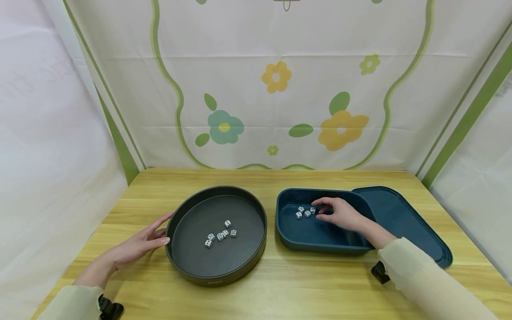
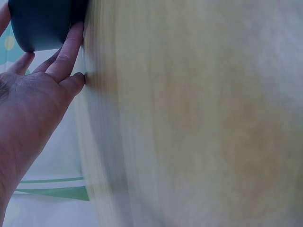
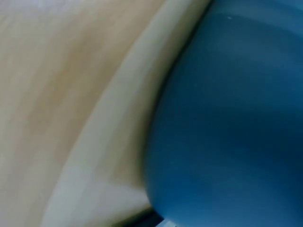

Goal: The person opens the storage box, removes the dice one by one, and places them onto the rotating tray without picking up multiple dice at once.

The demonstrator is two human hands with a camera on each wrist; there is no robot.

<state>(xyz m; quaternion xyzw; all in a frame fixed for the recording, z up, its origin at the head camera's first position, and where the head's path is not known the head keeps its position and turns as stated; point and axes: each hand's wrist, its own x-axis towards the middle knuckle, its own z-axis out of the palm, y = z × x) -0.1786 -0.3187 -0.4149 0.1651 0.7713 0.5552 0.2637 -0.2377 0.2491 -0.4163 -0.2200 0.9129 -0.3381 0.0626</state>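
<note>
A round dark baking pan (image 1: 216, 266) sits left of centre, with several white dice (image 1: 220, 236) scattered on its floor. My left hand (image 1: 138, 244) touches the pan's left outer side with fingers and thumb extended. The left wrist view shows that hand (image 2: 42, 90) against the dark pan wall (image 2: 40, 23). To the right is a blue rectangular dish (image 1: 320, 246) with a small group of white dice (image 1: 307, 214) inside. Over this dish my right hand (image 1: 342, 214) reaches in, thumb and fingers apart beside the rightmost die (image 1: 313, 210). The right wrist view shows only the dish's outer wall (image 3: 227, 123).
A flat blue lid (image 1: 404, 218) lies to the right of the dish, partly behind it. Everything stands on a wooden table (image 1: 276, 284). A white cloth with printed flowers (image 1: 276, 78) hangs behind the table, and white cloth walls flank both sides.
</note>
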